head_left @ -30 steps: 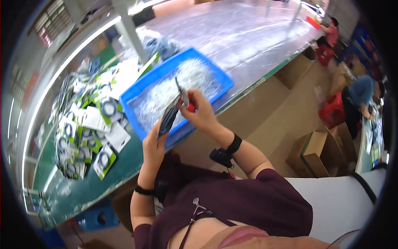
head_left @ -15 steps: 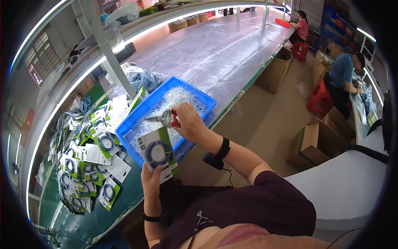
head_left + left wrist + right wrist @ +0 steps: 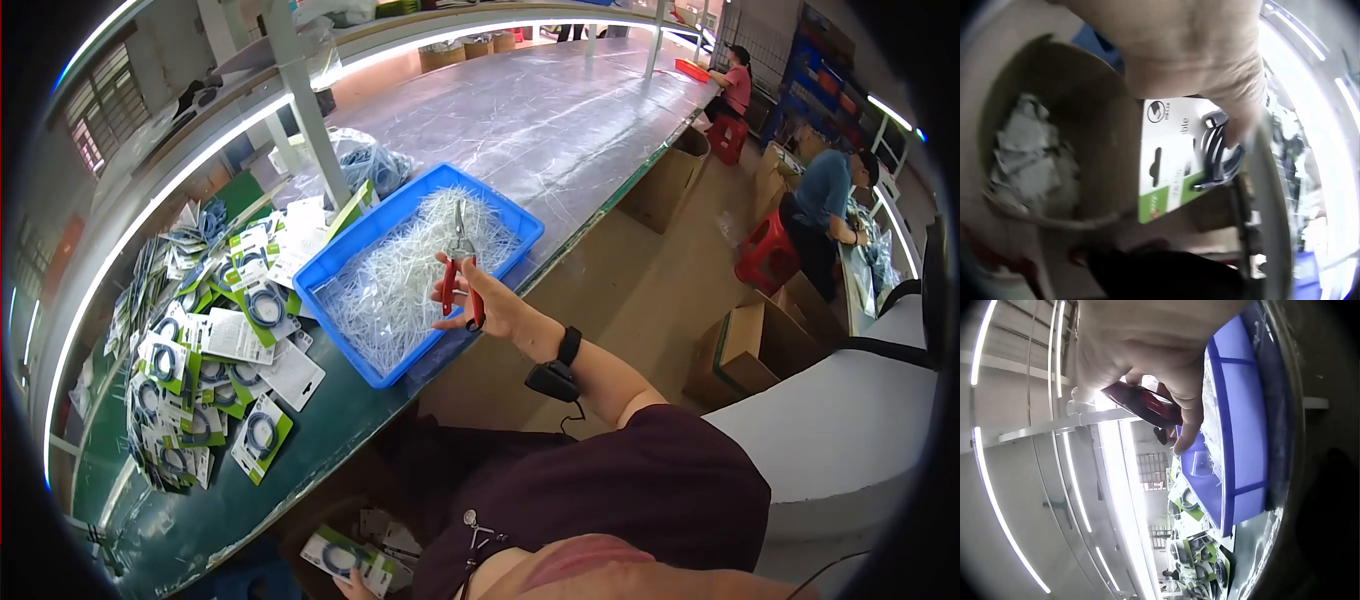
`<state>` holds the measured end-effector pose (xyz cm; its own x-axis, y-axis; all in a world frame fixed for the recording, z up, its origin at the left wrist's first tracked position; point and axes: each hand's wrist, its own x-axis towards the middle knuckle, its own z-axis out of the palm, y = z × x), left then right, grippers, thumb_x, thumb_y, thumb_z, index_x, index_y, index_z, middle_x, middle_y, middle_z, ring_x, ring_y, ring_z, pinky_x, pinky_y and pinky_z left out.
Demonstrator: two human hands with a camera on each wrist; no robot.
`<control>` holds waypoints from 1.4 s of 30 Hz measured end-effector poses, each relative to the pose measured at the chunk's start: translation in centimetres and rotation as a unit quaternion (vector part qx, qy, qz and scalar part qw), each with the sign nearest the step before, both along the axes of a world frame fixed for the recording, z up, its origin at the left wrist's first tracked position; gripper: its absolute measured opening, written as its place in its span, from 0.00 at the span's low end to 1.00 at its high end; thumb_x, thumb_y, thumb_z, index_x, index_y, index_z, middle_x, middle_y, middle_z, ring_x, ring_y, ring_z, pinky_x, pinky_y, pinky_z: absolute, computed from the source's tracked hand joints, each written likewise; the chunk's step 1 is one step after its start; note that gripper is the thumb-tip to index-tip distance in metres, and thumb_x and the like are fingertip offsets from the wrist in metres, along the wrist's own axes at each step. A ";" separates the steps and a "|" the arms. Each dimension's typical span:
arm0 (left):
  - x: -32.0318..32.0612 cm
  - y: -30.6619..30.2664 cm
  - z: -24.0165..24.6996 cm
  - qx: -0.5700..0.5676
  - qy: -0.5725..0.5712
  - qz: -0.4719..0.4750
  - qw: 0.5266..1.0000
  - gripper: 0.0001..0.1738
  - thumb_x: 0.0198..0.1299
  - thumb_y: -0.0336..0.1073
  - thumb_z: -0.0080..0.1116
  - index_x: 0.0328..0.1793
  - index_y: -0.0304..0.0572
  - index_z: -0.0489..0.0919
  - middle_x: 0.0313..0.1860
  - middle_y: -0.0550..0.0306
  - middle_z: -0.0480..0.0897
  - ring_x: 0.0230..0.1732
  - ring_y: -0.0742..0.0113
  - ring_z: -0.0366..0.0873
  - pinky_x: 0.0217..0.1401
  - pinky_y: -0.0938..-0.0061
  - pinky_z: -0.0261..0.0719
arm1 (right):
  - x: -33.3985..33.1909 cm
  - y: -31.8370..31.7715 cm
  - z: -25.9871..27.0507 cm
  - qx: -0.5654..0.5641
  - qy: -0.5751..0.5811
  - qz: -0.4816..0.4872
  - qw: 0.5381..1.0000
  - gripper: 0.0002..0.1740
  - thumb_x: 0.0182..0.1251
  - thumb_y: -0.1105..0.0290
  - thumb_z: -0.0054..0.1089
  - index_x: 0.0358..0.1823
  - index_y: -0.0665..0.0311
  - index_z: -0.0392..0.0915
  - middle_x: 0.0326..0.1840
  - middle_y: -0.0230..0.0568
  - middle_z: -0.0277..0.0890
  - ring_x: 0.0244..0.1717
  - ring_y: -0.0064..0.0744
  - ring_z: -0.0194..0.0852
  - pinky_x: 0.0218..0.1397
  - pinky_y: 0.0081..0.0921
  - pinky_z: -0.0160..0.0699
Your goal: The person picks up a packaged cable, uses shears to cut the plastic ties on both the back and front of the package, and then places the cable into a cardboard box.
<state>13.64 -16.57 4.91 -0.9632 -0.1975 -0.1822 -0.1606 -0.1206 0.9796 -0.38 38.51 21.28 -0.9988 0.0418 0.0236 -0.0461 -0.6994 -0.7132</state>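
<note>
At the bottom of the head view, my left hand [image 3: 353, 588] grips a white and green card with a coiled dark USB cable [image 3: 345, 556]. The left wrist view shows this carded cable [image 3: 1166, 159] over a round brown bin [image 3: 1100, 119] with more pale cards in it. My right hand [image 3: 510, 318] holds a pair of red-handled snips [image 3: 461, 246], blades pointing away from me. They are over the blue tray [image 3: 385, 373], which is heaped with thin white plastic strips [image 3: 390, 280]. In the right wrist view, fingers curl round the snips' red handle [image 3: 1147, 406].
A large pile of carded cables [image 3: 200, 370] covers the green tabletop [image 3: 330, 450] left of the tray. Behind it stands a white post [image 3: 310, 120] beside a clear bag of cables [image 3: 375, 165]. Cardboard boxes [image 3: 740, 345] and two seated people are at the right.
My left hand has carried the carded cable from in front of the tray down to the bin below the table edge. The snips now point up and away over the tray.
</note>
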 end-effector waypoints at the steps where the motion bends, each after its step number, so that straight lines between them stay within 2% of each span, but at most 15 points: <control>1: 1.3 -0.6 -0.8 -0.038 -0.054 0.010 0.998 0.33 0.66 0.36 0.55 0.74 0.34 0.60 0.62 0.48 0.74 0.63 0.58 0.73 0.66 0.66 0.68 | 0.1 -0.8 -0.5 0.002 -0.004 0.005 1.000 0.45 0.63 0.38 0.58 0.75 0.48 0.54 0.55 0.33 0.67 0.59 0.32 0.67 0.58 0.51 0.76; 6: 3.0 -0.2 -3.4 -0.132 -0.180 -0.017 0.975 0.33 0.66 0.38 0.55 0.74 0.34 0.60 0.63 0.47 0.73 0.63 0.59 0.72 0.67 0.66 0.68 | 1.1 -2.6 -0.1 0.026 -0.005 0.009 1.000 0.40 0.64 0.39 0.56 0.74 0.44 0.57 0.53 0.33 0.67 0.59 0.30 0.67 0.54 0.51 0.80; 9: 1.3 1.1 -3.5 -0.158 -0.185 -0.057 0.968 0.34 0.67 0.39 0.55 0.75 0.34 0.59 0.63 0.47 0.73 0.63 0.59 0.72 0.67 0.66 0.68 | 1.9 -3.2 1.1 0.043 0.015 0.013 0.999 0.39 0.66 0.41 0.55 0.74 0.43 0.57 0.53 0.32 0.66 0.60 0.30 0.65 0.53 0.49 0.81; 13: -1.8 2.3 -2.1 -0.186 -0.159 -0.118 0.962 0.34 0.67 0.41 0.55 0.75 0.34 0.59 0.63 0.47 0.73 0.64 0.59 0.72 0.67 0.65 0.68 | 3.6 -3.5 1.8 0.147 0.033 -0.019 0.988 0.45 0.64 0.34 0.50 0.77 0.47 0.51 0.59 0.39 0.63 0.60 0.34 0.68 0.50 0.38 0.82; 15: -3.3 3.1 -1.1 -0.199 -0.140 -0.146 0.959 0.34 0.67 0.42 0.55 0.75 0.34 0.59 0.63 0.47 0.73 0.64 0.59 0.72 0.67 0.65 0.68 | 4.1 -3.4 1.1 0.244 -0.008 0.024 0.970 0.43 0.67 0.32 0.41 0.74 0.52 0.57 0.54 0.39 0.69 0.51 0.32 0.77 0.38 0.21 0.79; 20: -6.3 4.9 2.1 -0.208 -0.095 -0.220 0.948 0.35 0.68 0.44 0.54 0.75 0.34 0.58 0.64 0.46 0.73 0.64 0.59 0.71 0.67 0.65 0.68 | 5.5 -4.3 0.0 0.182 -0.099 0.077 0.975 0.41 0.70 0.31 0.32 0.68 0.58 0.64 0.48 0.38 0.73 0.39 0.31 0.81 0.26 0.13 0.69; 22: -6.9 5.8 3.4 -0.198 -0.085 -0.248 0.944 0.35 0.68 0.44 0.54 0.75 0.34 0.58 0.64 0.46 0.73 0.64 0.59 0.71 0.67 0.65 0.67 | 6.1 -5.4 -0.3 0.219 -0.097 0.093 0.966 0.43 0.66 0.27 0.32 0.60 0.58 0.70 0.41 0.37 0.76 0.30 0.27 0.80 0.20 0.13 0.62; 27: -9.0 13.0 9.9 -0.025 0.023 -0.370 0.928 0.36 0.69 0.47 0.54 0.76 0.34 0.58 0.64 0.46 0.73 0.65 0.59 0.71 0.67 0.65 0.67 | 8.7 -8.7 1.4 0.213 -0.010 0.258 0.942 0.41 0.69 0.29 0.32 0.57 0.60 0.71 0.42 0.37 0.76 0.30 0.27 0.80 0.20 0.13 0.60; 29: -8.2 20.2 14.6 0.070 0.234 -0.350 0.904 0.38 0.69 0.54 0.51 0.76 0.35 0.59 0.61 0.44 0.76 0.61 0.60 0.75 0.63 0.67 0.72 | 9.5 -9.9 2.1 0.203 0.024 0.342 0.917 0.41 0.69 0.29 0.32 0.56 0.61 0.72 0.42 0.37 0.76 0.30 0.27 0.80 0.21 0.13 0.62; 31: -8.0 25.5 16.5 0.172 0.267 -0.308 0.897 0.29 0.72 0.51 0.48 0.65 0.32 0.69 0.49 0.41 0.82 0.52 0.56 0.81 0.56 0.68 0.78 | 9.6 -10.2 2.2 0.212 0.033 0.354 0.910 0.42 0.69 0.30 0.33 0.57 0.62 0.71 0.42 0.37 0.76 0.32 0.27 0.80 0.23 0.13 0.64; 34: -8.9 27.9 17.1 0.197 0.211 -0.337 0.896 0.22 0.73 0.46 0.45 0.59 0.33 0.72 0.47 0.42 0.83 0.49 0.57 0.82 0.53 0.68 0.80 | 9.3 -10.1 1.8 0.231 0.044 0.370 0.898 0.43 0.69 0.30 0.35 0.59 0.65 0.69 0.43 0.38 0.75 0.36 0.27 0.80 0.26 0.13 0.70; 37: -9.4 28.6 17.4 0.223 0.160 -0.349 0.896 0.17 0.75 0.41 0.43 0.53 0.33 0.73 0.46 0.43 0.83 0.47 0.58 0.83 0.52 0.69 0.81 | 8.9 -9.7 0.3 0.219 0.009 0.355 0.909 0.44 0.69 0.31 0.37 0.63 0.67 0.67 0.53 0.44 0.74 0.50 0.34 0.78 0.37 0.22 0.80; 38: -9.3 28.5 17.3 0.230 0.143 -0.350 0.897 0.15 0.75 0.38 0.41 0.51 0.33 0.73 0.46 0.43 0.83 0.47 0.58 0.83 0.51 0.69 0.81 | 9.1 -9.5 -0.2 0.218 -0.005 0.362 0.906 0.44 0.69 0.31 0.37 0.63 0.67 0.67 0.53 0.44 0.74 0.50 0.34 0.78 0.37 0.22 0.80; 41: -9.9 28.0 15.1 0.231 0.116 -0.338 0.905 0.13 0.75 0.35 0.41 0.50 0.33 0.74 0.47 0.44 0.83 0.46 0.61 0.82 0.50 0.72 0.80 | 9.5 -8.8 -0.6 0.045 -0.014 0.391 0.919 0.45 0.70 0.34 0.39 0.69 0.69 0.61 0.63 0.49 0.68 0.63 0.41 0.69 0.52 0.36 0.81; 42: -10.2 27.5 14.0 0.207 0.118 -0.341 0.909 0.12 0.74 0.34 0.42 0.50 0.33 0.74 0.47 0.45 0.84 0.46 0.64 0.82 0.49 0.74 0.79 | 9.3 -8.6 -1.1 0.047 -0.037 0.405 0.912 0.45 0.70 0.34 0.39 0.69 0.69 0.61 0.63 0.49 0.68 0.63 0.41 0.69 0.52 0.36 0.81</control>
<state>3.43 10.95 18.94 -0.8577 0.4992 0.1228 -0.1281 -0.4388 0.8894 8.97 29.88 20.23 -0.7004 -0.7093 -0.0798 0.5096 -0.4187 -0.7516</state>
